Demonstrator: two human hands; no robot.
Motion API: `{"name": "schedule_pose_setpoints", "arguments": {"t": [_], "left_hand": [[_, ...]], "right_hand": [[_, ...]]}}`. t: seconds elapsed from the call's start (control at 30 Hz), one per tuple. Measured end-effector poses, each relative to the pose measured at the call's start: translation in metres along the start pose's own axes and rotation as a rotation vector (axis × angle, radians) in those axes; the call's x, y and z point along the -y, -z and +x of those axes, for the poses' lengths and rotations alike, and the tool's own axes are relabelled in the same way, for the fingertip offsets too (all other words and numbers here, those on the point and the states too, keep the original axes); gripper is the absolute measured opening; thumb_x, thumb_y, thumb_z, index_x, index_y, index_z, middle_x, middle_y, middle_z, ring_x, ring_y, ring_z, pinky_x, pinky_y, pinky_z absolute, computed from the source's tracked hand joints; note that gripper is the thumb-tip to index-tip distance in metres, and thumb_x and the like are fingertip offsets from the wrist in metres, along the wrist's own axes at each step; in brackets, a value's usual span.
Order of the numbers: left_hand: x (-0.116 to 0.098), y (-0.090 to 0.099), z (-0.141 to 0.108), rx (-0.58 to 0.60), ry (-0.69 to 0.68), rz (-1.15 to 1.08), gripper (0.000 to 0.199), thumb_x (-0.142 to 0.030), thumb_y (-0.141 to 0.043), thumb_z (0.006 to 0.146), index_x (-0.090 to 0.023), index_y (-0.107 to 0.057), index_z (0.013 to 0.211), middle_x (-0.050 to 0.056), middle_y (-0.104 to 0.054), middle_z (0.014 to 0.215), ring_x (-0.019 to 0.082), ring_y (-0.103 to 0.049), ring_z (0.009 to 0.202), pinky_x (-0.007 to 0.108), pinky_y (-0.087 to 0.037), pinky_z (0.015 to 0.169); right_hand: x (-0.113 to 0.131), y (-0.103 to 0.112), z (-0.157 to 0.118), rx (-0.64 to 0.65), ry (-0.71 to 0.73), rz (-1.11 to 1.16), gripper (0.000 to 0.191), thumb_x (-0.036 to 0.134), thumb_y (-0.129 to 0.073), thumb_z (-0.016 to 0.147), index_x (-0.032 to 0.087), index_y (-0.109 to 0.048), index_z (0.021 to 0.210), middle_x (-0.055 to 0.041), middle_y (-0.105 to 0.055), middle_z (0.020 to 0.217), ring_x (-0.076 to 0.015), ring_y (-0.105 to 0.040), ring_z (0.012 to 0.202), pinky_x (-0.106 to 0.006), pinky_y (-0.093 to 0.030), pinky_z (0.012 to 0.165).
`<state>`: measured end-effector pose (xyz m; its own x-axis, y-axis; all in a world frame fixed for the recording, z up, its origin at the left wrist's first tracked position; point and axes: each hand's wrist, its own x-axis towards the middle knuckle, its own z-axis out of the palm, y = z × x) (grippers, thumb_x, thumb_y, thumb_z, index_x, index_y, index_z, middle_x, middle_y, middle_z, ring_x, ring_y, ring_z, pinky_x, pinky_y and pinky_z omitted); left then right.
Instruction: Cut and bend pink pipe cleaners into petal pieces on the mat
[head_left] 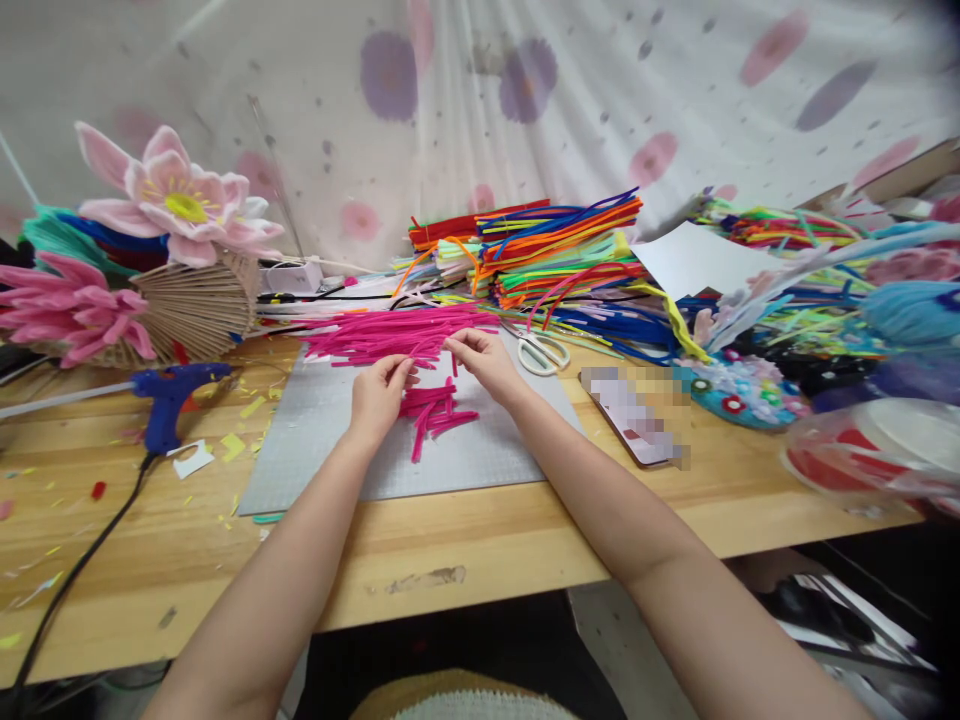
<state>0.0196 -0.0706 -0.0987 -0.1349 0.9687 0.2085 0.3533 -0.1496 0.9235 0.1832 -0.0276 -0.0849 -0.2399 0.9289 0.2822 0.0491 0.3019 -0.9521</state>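
My left hand (pixel 381 392) is closed in a pinch above the grey cutting mat (pixel 300 440). To its right, my right hand (pixel 480 362) is also pinched, with a short magenta end showing under its fingertips. A magenta pipe cleaner (pixel 429 350) appears to run between both sets of fingers, hard to separate from those behind. Just beyond the hands lies a wide pile of long magenta pipe cleaners (pixel 375 332). Short cut magenta pieces (pixel 431 412) lie loosely on the mat, nearer to me. Scissors with white handles (pixel 544 354) rest right of my right hand.
A blue glue gun (pixel 171 400) with a black cord lies left, below fuzzy pink flowers (pixel 180 205) and a fan (pixel 202 310). Bundles of coloured pipe cleaners (pixel 559 250) stack at the back. A phone, pixelated on top (pixel 634 415), and a red-and-white container (pixel 862 450) are at right.
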Motion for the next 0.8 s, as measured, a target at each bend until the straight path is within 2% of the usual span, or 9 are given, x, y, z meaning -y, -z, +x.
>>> {"name": "schedule_pose_setpoints", "arguments": {"t": [0.1, 0.2, 0.27, 0.47, 0.67, 0.8], "left_hand": [[-0.006, -0.009, -0.004, 0.100, 0.225, -0.368, 0.022, -0.032, -0.058, 0.074, -0.013, -0.060, 0.085, 0.005, -0.067, 0.077, 0.015, -0.065, 0.069, 0.027, -0.051, 0.067], [-0.015, -0.015, -0.009, 0.172, 0.373, -0.527, 0.016, -0.023, -0.062, 0.072, -0.012, -0.060, 0.082, 0.006, -0.067, 0.077, 0.015, -0.066, 0.068, 0.026, -0.052, 0.065], [-0.020, -0.015, -0.012, 0.207, 0.423, -0.577, 0.012, -0.019, -0.061, 0.072, -0.011, -0.060, 0.081, 0.006, -0.067, 0.077, 0.015, -0.066, 0.070, 0.025, -0.053, 0.064], [-0.023, -0.011, -0.013, 0.269, 0.479, -0.594, 0.012, -0.017, -0.061, 0.073, -0.011, -0.061, 0.083, 0.009, -0.069, 0.080, 0.015, -0.066, 0.073, 0.022, -0.053, 0.064], [-0.020, -0.011, -0.013, 0.317, 0.467, -0.577, 0.016, -0.022, -0.065, 0.070, -0.010, -0.063, 0.081, 0.009, -0.069, 0.080, 0.013, -0.066, 0.069, 0.021, -0.053, 0.062], [-0.021, -0.011, -0.014, 0.315, 0.477, -0.592, 0.015, -0.021, -0.068, 0.067, -0.010, -0.063, 0.077, 0.007, -0.068, 0.073, 0.012, -0.065, 0.064, 0.018, -0.052, 0.058]], "right_hand": [[0.002, -0.002, 0.000, 0.068, -0.093, 0.195, 0.027, 0.043, -0.059, 0.069, 0.018, -0.052, 0.069, 0.0050, -0.047, 0.053, -0.0050, -0.032, 0.043, -0.021, -0.023, 0.043], [0.002, -0.002, -0.001, 0.090, -0.133, 0.283, 0.028, 0.043, -0.062, 0.067, 0.018, -0.050, 0.068, 0.0054, -0.049, 0.054, -0.0035, -0.031, 0.040, -0.020, -0.020, 0.041], [0.001, -0.002, -0.001, 0.092, -0.157, 0.309, 0.029, 0.043, -0.063, 0.066, 0.018, -0.049, 0.067, 0.0053, -0.051, 0.055, -0.0032, -0.032, 0.041, -0.019, -0.019, 0.040], [-0.002, -0.004, -0.001, 0.081, -0.200, 0.340, 0.030, 0.042, -0.065, 0.063, 0.017, -0.048, 0.067, 0.0051, -0.052, 0.055, -0.0034, -0.035, 0.042, -0.019, -0.020, 0.040], [-0.003, -0.005, -0.002, 0.107, -0.177, 0.325, 0.029, 0.041, -0.064, 0.066, 0.016, -0.049, 0.064, 0.0039, -0.054, 0.056, -0.0032, -0.034, 0.042, -0.018, -0.021, 0.040], [-0.002, -0.004, -0.004, 0.136, -0.187, 0.350, 0.029, 0.039, -0.065, 0.067, 0.016, -0.048, 0.062, 0.0028, -0.056, 0.057, -0.0031, -0.036, 0.043, -0.017, -0.022, 0.041]]}}
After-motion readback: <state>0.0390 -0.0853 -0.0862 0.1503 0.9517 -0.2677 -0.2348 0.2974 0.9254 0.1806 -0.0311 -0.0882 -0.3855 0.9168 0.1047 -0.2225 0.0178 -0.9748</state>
